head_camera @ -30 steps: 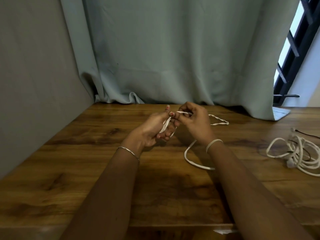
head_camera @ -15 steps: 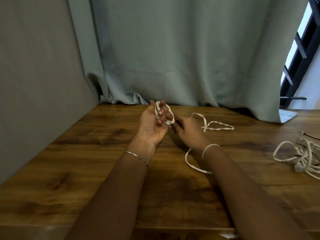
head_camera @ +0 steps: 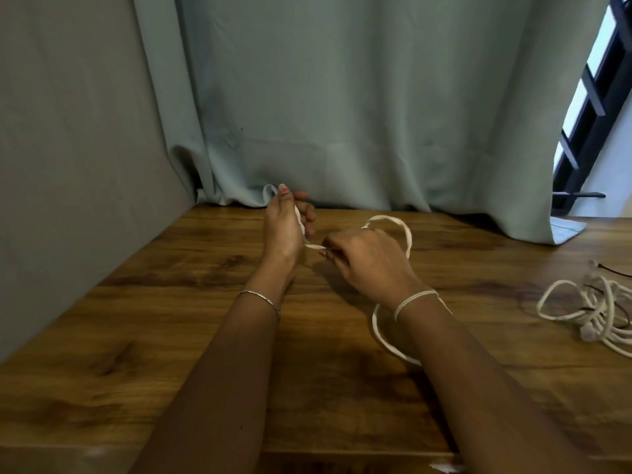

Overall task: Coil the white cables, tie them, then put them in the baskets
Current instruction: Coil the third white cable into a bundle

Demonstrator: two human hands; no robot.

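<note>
A thin white cable (head_camera: 407, 234) runs between both hands above the wooden table (head_camera: 171, 336). My left hand (head_camera: 285, 227) is raised near the curtain and grips small loops of the cable in its curled fingers. To its right, my right hand (head_camera: 366, 258) pinches the same cable just beside the left palm. From the right hand the cable arcs back in a loop, passes behind the wrist and curves along the table under my right forearm. A second white cable (head_camera: 588, 309) lies in a loose tangle at the right edge. No basket is in view.
A grey-green curtain (head_camera: 342, 114) hangs along the table's far edge, and a grey wall (head_camera: 68, 165) closes the left side. A thin dark wire (head_camera: 612, 270) lies by the tangled cable. A window frame (head_camera: 595, 107) shows at the upper right.
My left hand has risen and turned toward the curtain with the coiled loops. My right hand has slid along the cable, and the far loop has been drawn in closer.
</note>
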